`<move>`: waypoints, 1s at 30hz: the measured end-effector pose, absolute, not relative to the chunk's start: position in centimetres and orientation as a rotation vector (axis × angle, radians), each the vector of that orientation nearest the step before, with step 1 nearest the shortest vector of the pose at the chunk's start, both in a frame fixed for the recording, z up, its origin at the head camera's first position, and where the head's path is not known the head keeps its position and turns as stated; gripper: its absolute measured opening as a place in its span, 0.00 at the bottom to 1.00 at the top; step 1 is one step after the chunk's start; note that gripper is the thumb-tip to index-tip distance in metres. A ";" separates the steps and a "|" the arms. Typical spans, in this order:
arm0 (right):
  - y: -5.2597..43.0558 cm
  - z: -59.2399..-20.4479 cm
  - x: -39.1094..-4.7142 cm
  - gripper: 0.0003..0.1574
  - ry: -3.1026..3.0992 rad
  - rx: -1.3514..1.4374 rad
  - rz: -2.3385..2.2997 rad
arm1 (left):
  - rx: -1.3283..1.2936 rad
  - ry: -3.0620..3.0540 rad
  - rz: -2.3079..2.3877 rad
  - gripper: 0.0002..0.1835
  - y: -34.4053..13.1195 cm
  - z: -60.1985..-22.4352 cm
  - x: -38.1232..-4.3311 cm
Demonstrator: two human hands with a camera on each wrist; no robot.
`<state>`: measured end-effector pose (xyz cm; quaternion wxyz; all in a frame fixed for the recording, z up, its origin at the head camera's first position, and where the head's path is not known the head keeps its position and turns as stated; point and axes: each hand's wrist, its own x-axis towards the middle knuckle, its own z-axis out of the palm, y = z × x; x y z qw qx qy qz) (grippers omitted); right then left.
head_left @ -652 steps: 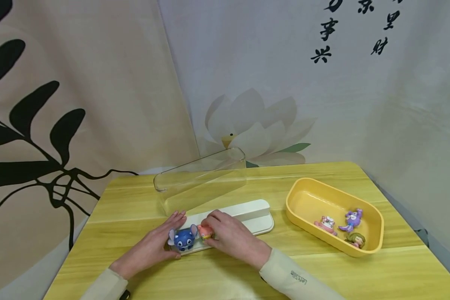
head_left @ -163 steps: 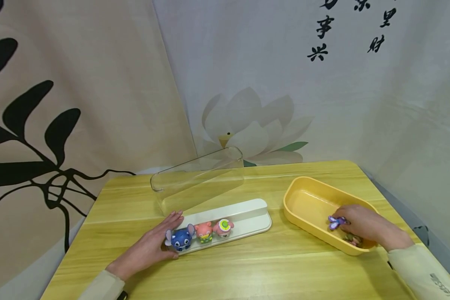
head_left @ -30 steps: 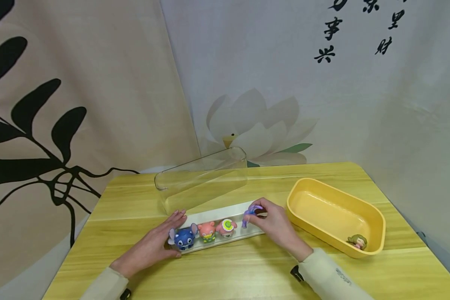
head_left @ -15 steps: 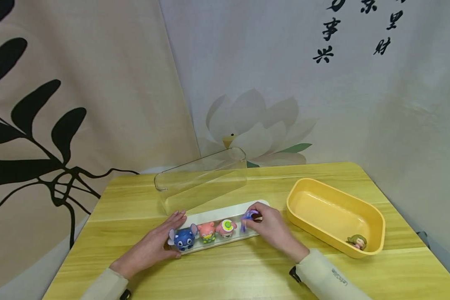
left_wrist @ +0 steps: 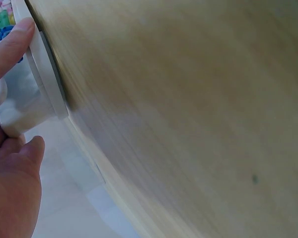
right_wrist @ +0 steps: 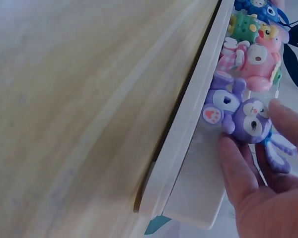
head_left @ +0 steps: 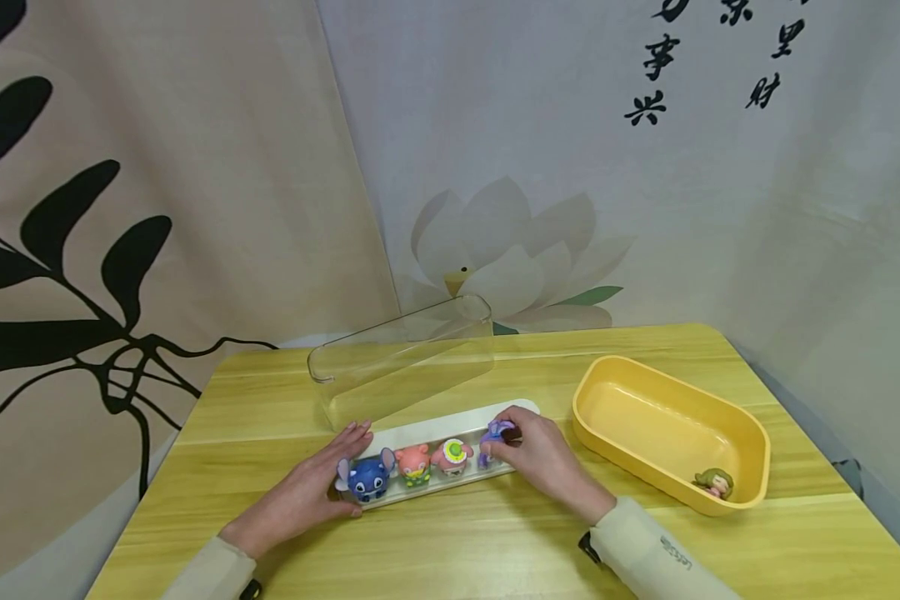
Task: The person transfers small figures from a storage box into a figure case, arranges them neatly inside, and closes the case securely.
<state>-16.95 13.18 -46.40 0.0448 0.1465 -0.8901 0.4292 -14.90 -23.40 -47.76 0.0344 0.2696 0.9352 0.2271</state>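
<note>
A long white display base [head_left: 399, 435] with a raised back step lies on the table. My left hand [head_left: 311, 487] grips its left end, thumb at the front edge and fingers behind. Along the base stand a blue big-eared figurine [head_left: 366, 477], a pink pig-like figurine [head_left: 414, 464] with green and yellow below, and a pink figurine [head_left: 452, 457] with a yellow-green ringed top. Toward the right end, my right hand [head_left: 543, 454] pinches a purple rabbit figurine [right_wrist: 249, 120] by its head. In the right wrist view its feet are down at the base, beside the pink figurine.
A yellow tray [head_left: 607, 446] stands at the right, holding one figurine with green hair [head_left: 715, 482]. Behind the base a clear plastic cover [head_left: 405, 358] rests near the table's back edge. A printed curtain [head_left: 510, 167] hangs behind the wooden table [head_left: 450, 550].
Since the oldest frame, the pink ring-topped figurine and the purple rabbit have moved from the tray to the base. Over the last second my right hand has lowered the rabbit slightly leftward. My left hand stays.
</note>
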 end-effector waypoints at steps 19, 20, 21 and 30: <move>14.0 -46.5 -16.9 0.16 -2.733 0.496 1.446 | 0.838 2.881 0.689 0.56 -23.5 -48.0 -14.9; 14.0 -46.5 -16.9 0.16 -2.727 0.497 1.453 | 0.836 2.881 0.691 0.56 -23.4 -48.0 -14.9; 13.9 -46.5 -16.9 0.16 -2.723 0.500 1.459 | 0.834 2.879 0.696 0.56 -23.4 -47.9 -14.9; 13.4 -46.4 -16.8 0.16 -2.709 0.486 1.443 | 0.835 2.877 0.697 0.56 -23.4 -47.8 -14.9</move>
